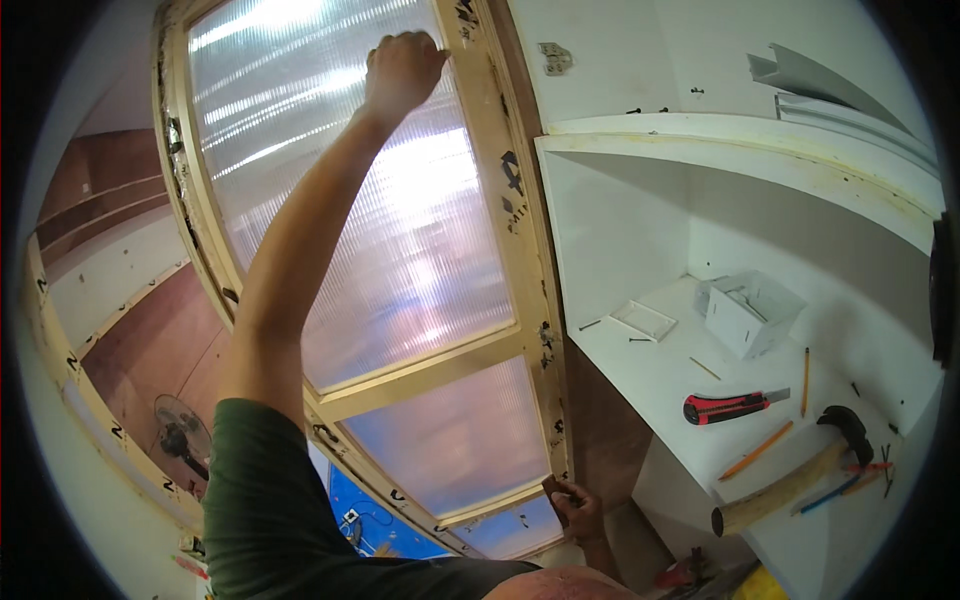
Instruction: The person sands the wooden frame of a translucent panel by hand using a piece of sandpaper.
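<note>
A tall pale wooden door frame (430, 375) with ribbed translucent panels (350, 190) stands before me. My left hand (403, 75) is raised high against the upper panel, beside the right-hand upright. Its fingers are curled; whatever they may hold is hidden. Low down, by the frame's right edge, my right hand (580, 512) pinches a small brown block (552, 486), which looks like wood. Dark scribbled marks run along the uprights.
Right of the frame, a white cabinet shelf (660, 375) holds a red and black utility knife (725, 407), a wooden-handled hammer (785, 485), pencils (757, 450) and a clear plastic box (750, 315). Grey metal profiles (840, 90) lie above. A fan (182, 430) is at left.
</note>
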`<state>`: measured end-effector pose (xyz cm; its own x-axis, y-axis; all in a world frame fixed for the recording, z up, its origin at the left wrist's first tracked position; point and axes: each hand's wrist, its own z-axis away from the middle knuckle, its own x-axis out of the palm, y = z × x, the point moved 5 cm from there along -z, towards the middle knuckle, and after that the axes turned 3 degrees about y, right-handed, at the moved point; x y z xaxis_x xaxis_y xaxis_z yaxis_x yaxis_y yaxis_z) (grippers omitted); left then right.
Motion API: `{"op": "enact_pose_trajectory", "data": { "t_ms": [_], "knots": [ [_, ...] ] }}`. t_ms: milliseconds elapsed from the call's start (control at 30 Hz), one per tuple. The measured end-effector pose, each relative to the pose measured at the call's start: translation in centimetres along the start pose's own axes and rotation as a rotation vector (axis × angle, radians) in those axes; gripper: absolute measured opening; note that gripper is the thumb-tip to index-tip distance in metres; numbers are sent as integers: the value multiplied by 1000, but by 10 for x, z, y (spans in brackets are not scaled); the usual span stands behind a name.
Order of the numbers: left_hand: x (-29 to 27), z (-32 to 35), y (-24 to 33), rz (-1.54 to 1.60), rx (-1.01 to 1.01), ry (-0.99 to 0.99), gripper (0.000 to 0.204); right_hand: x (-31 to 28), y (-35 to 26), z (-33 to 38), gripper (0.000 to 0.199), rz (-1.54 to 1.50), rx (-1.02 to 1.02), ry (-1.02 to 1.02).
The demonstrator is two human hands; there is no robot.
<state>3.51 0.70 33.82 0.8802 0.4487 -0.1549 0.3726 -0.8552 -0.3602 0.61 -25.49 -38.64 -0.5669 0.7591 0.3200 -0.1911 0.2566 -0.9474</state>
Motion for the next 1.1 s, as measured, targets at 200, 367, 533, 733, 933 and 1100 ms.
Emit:
{"op": "enact_pose_trajectory", "data": {
  "t_ms": [200,367,533,733,933,1100],
  "knots": [
    [32,-49,7,-145,-205,-135,50,-1,4,-7,39,-53,-29,-15],
    [52,-57,-42,-267,-202,-113,42,-6,6,0,39,-19,-6,-23],
    [-10,-86,-71,55,-441,49,46,-15,-1,0,39,-113,-1,69],
    [18,-46,-24,-131,-71,-185,50,-23,23,-15,43,-11,68,23],
    [19,-64,-21,-213,-242,-221,42,-17,4,-11,43,-13,-22,24],
    [-6,-91,0,29,-450,-248,46,-21,8,-5,43,-41,-19,56]
  ]
}}
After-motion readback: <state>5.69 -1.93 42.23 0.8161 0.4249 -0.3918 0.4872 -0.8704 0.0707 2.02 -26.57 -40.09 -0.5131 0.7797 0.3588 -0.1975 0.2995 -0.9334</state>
